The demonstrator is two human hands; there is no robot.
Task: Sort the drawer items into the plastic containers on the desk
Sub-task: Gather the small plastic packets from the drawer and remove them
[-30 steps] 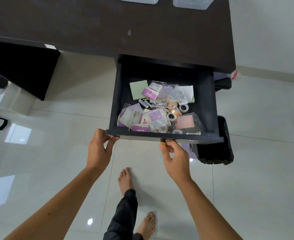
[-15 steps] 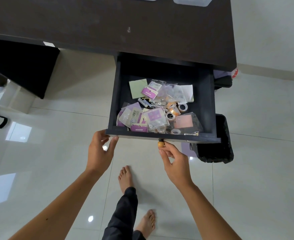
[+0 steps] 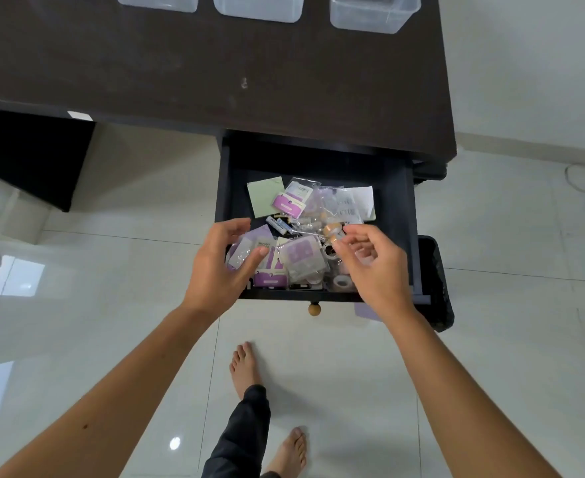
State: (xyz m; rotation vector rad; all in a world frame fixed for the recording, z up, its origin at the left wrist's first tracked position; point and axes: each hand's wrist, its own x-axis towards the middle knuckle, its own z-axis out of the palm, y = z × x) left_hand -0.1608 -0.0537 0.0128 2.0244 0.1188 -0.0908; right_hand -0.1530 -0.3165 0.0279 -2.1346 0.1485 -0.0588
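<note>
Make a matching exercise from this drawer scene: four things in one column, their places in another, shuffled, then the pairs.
Things:
1. pale green square paper
2. round wooden drawer knob
3. clear plastic containers
4. black waste bin

Places:
A. along the far edge of the dark desk
B. on the floor, right of the drawer
C. back left of the drawer
D. on the drawer's front

Pairs: 1-C, 2-D, 3-A, 4-B
</note>
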